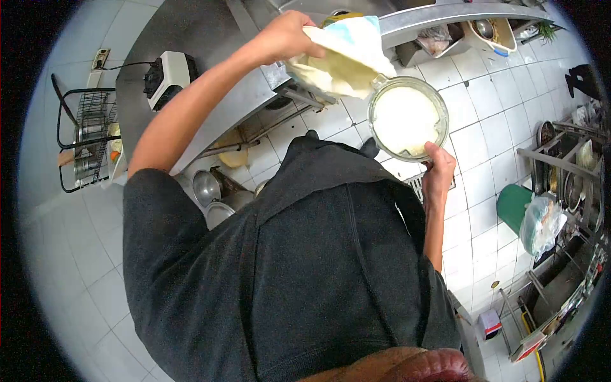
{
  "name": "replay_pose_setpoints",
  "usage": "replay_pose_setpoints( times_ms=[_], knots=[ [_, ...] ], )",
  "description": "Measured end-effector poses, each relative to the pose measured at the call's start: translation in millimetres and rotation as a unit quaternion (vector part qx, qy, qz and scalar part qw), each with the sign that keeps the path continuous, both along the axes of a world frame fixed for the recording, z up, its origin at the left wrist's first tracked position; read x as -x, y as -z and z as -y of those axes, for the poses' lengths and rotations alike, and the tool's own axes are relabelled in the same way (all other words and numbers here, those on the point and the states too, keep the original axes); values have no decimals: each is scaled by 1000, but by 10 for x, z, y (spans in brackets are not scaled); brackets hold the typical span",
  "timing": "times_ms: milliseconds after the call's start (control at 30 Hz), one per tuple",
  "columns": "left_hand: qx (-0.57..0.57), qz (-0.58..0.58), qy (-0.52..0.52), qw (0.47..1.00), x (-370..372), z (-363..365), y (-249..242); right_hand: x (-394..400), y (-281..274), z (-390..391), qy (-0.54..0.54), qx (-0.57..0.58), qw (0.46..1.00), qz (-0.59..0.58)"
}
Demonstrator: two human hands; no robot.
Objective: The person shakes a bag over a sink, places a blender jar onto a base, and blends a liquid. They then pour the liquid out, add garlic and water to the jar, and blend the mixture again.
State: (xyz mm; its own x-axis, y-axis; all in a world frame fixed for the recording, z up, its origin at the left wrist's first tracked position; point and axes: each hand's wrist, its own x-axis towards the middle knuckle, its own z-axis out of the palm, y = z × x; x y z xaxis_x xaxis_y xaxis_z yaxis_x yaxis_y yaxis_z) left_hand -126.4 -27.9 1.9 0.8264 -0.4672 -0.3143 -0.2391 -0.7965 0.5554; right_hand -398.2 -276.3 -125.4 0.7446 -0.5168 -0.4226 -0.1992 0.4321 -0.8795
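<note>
My left hand (289, 39) is closed on the top edge of a white bag (363, 41) with a light blue patch and pale cream colour inside. The bag's open mouth faces the clear blender jar (444, 105). A thick white mixture (407, 118) fills much of the jar, with some smeared along its wall. The jar's spout touches or nearly touches the bag. On the opposite side, my right hand (439, 167) grips the jar, its thumb at the rim and the other fingers mostly hidden below.
On the steel counter (191, 28) at the left stands a white and black blender base (170, 77). Metal bowls (207, 186) sit below it. A wire rack (89, 137) is farther left. At right are a green bin (514, 209) and metal shelving (566, 165).
</note>
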Motion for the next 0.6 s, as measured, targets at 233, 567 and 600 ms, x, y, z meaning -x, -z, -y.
replay_pose_setpoints(
  times_ms=[233, 567, 600],
  knots=[
    [67, -13, -80, 994, 66, 661, 38, -195, -71, -93, -68, -15, 997, 13],
    [62, -1, 68, 996, 813, 842, -174, -627, -406, -256, -37, -27, 999, 2],
    [64, -15, 61, 996, 894, 815, -228, -715, -436, -284, -42, -10, 999, 1]
  ],
)
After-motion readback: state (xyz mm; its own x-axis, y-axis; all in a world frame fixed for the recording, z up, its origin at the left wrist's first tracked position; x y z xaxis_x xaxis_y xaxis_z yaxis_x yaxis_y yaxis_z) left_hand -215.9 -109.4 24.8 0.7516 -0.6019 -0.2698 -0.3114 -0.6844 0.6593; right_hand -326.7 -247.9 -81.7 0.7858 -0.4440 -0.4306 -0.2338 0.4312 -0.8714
